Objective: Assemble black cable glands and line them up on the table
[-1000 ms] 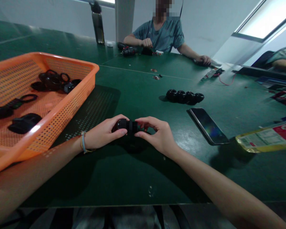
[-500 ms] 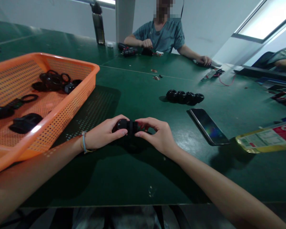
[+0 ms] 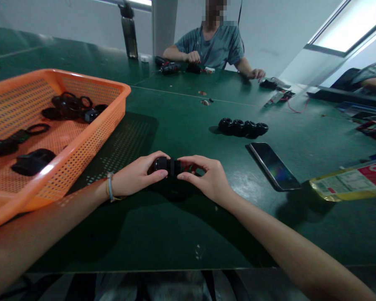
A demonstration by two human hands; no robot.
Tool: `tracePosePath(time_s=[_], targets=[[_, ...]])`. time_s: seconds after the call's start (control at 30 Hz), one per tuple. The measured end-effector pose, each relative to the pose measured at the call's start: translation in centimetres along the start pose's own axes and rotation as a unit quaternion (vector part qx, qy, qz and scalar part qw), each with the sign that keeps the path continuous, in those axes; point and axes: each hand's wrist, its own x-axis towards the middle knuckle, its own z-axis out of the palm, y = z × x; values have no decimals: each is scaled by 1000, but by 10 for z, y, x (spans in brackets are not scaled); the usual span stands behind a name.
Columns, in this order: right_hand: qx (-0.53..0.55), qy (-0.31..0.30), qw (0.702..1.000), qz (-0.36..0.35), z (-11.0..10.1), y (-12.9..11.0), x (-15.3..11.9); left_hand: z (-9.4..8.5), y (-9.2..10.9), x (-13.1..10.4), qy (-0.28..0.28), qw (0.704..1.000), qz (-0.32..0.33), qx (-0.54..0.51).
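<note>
A black plastic cable gland (image 3: pixel 173 167) lies sideways between my two hands, low over the green table. My left hand (image 3: pixel 143 172) has its thumb and fingers closed around the wider, rounded left end. On the other side, my right hand (image 3: pixel 210 177) pinches the narrower right end between thumb and fingertips. A raised ring shows around the gland's middle, between the hands. The fingers cover parts of both ends. Beyond my right hand, several similar black fittings (image 3: pixel 243 128) stand side by side in a row.
An orange perforated basket (image 3: pixel 125 94) on the left holds black rings and fittings. To the right lie a phone (image 3: pixel 274 166) and a bottle of yellow liquid (image 3: pixel 347 182). Across the table (image 3: pixel 175 125) sit a co-worker (image 3: pixel 217 48), a power drill (image 3: pixel 169 68) and a dark bottle (image 3: pixel 130 35).
My hands and the cable gland stay almost exactly where they were. Across the table, the co-worker's hand on the right of the view has drawn back from a dark object there.
</note>
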Motion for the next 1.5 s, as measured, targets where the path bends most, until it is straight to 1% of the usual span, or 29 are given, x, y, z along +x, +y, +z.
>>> tracePosePath(time_s=[0.67, 1.13, 1.23, 1.37, 1.5], targets=[[12, -2, 1000, 12, 1, 1, 0, 0, -2, 0, -8, 1000, 2, 3], [48, -1, 999, 11, 3, 4, -1, 0, -3, 1, -1, 1000, 4, -1], [33, -4, 999, -21, 2, 3, -2, 0, -2, 1, -1, 1000, 6, -4], [-31, 2, 997, -76, 1, 2, -4, -1, -1, 1, -1, 1000, 12, -11], [-53, 16, 995, -80, 3, 4, -4, 0, -3, 0, 2, 1000, 22, -7]])
